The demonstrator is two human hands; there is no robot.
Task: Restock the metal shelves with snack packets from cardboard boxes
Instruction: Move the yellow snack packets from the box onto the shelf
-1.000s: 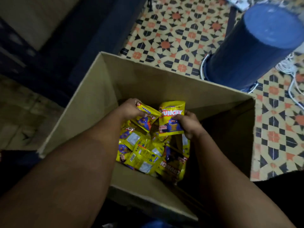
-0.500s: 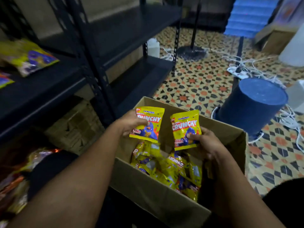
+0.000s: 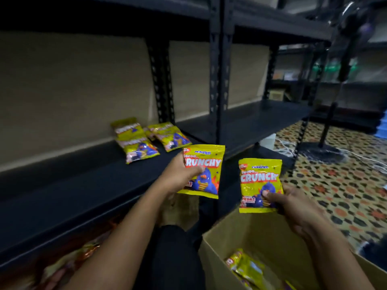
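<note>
Two yellow snack packets held upright above the cardboard box (image 3: 261, 243), short of the metal shelf (image 3: 88, 185): left hand (image 3: 178, 176) pinches one packet (image 3: 202, 170) at its side, right hand (image 3: 293, 206) pinches the other (image 3: 259, 183) at its lower corner. Likely light, soft, crinkly, slippery film; best held by the edges. About four packets (image 3: 144, 139) lie on the shelf; several remain in the box.
</note>
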